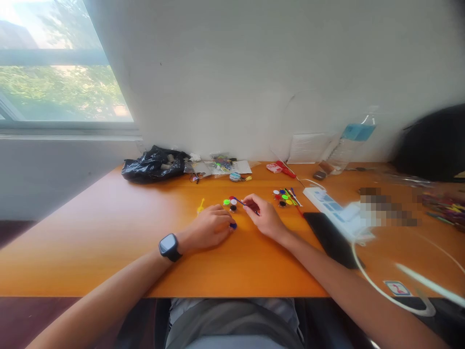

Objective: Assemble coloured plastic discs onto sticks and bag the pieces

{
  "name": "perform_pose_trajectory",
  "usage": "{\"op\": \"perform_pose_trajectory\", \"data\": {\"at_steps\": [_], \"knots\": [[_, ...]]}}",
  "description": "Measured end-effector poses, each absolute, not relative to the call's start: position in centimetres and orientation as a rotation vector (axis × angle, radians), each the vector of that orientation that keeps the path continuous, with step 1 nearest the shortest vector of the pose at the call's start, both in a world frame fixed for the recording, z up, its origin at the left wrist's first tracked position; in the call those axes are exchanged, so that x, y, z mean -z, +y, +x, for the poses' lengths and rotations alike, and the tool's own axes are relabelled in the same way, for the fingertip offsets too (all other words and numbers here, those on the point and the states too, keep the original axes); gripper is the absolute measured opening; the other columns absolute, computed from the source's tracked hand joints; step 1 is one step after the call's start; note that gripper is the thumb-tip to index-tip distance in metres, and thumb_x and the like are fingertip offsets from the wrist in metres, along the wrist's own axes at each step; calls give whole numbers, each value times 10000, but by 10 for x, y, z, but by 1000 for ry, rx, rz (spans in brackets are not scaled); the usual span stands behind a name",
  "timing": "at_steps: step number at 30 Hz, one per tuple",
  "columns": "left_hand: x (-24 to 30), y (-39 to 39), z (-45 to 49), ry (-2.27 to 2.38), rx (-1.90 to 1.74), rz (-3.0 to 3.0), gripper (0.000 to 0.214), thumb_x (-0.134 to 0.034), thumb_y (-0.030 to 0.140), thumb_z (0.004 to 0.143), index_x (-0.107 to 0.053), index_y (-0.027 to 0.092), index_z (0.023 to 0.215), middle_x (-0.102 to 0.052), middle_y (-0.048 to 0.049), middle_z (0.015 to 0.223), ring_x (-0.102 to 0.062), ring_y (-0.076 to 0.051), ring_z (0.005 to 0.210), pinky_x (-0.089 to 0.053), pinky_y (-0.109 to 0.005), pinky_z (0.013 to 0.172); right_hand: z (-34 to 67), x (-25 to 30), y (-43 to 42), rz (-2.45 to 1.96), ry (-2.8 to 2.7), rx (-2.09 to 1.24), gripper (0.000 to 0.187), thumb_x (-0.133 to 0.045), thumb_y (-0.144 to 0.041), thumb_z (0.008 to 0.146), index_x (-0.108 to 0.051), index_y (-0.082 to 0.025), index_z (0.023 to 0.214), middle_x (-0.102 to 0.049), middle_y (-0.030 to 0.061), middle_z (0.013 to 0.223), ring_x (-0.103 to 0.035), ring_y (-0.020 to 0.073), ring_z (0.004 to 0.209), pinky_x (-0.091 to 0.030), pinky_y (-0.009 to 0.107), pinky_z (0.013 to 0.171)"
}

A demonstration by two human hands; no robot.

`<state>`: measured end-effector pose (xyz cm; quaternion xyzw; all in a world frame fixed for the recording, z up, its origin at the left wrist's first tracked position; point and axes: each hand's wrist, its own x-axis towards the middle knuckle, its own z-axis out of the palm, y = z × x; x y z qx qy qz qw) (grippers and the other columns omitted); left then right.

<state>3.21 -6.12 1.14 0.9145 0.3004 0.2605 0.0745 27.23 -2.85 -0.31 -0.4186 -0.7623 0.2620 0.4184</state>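
Note:
My left hand (214, 225), with a dark smartwatch (168, 245) on its wrist, rests low over the table. Its fingertips are closed on a small blue disc (233, 226). My right hand (263, 215) pinches a thin blue stick (238, 199), which points left and slants down through the fingers. Just beyond the hands, a green disc (226, 202), a white disc (233, 202) and a black disc (233, 208) lie close together with a partly hidden red one. A yellow piece with a thin stem (201, 205) lies beyond my left hand.
Right of my hands are several coloured discs (282, 203) and thin sticks (290, 195). A white power strip (323, 203), a black flat slab (327, 237) and a white cable lie farther right. Along the wall stand a black plastic bag (156, 165), a round tin (235, 177) and a clear bottle (345, 148).

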Motion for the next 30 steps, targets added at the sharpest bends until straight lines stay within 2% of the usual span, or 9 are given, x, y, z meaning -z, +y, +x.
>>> {"op": "perform_pose_trajectory", "data": {"at_steps": [3,6,9,14,19,24,30], "knots": [[-16,-63,31,942,-880,2697,156,-586,261,1000,-732,244,1053,-757,-56,1046,-644,-217,958,-512,-368,900,269,0,-33,-1003,-1915,-728,126,-642,-285,939,-657,-221,1046,-745,53,984,-702,195,886,-558,320,824],[-21,-65,31,1027,-1057,2621,141,-603,270,1001,-727,238,1060,-747,-66,1044,-635,-214,938,-513,-366,883,267,-3,-37,-953,-1947,-778,92,-659,-286,936,-685,-216,988,-751,43,954,-699,191,867,-561,321,836],[-23,-66,31,1044,-1167,2574,174,-603,269,1010,-710,240,1144,-731,-73,1094,-631,-213,991,-511,-369,926,265,-5,-42,-909,-1985,-820,94,-663,-292,945,-712,-212,947,-758,39,928,-696,191,850,-561,319,827],[-19,-63,31,998,-1028,2598,180,-636,287,993,-730,249,1142,-761,-59,1089,-652,-223,1004,-512,-368,925,262,-4,-48,-824,-2038,-920,124,-686,-324,957,-741,-213,953,-785,44,933,-718,200,857,-567,330,843],[-13,-61,30,946,-850,2458,184,-611,283,1015,-756,262,1126,-781,-31,1062,-708,-181,958,-530,-291,848,262,-1,-48,-832,-2071,-856,136,-700,-329,944,-747,-212,892,-774,42,905,-702,196,844,-556,317,813],[-11,-61,28,1015,-863,2468,184,-619,269,998,-771,261,1101,-772,-36,1002,-710,-179,911,-535,-279,812,265,-4,-47,-845,-2117,-820,126,-689,-315,940,-758,-216,906,-763,40,868,-660,182,769,-527,299,731],[-8,-61,28,1043,-885,2496,148,-644,278,972,-783,265,1021,-762,-31,943,-704,-177,869,-533,-281,782,268,-4,-45,-819,-2147,-842,105,-682,-270,918,-769,-211,926,-759,45,870,-645,181,761,-517,301,720]]}}
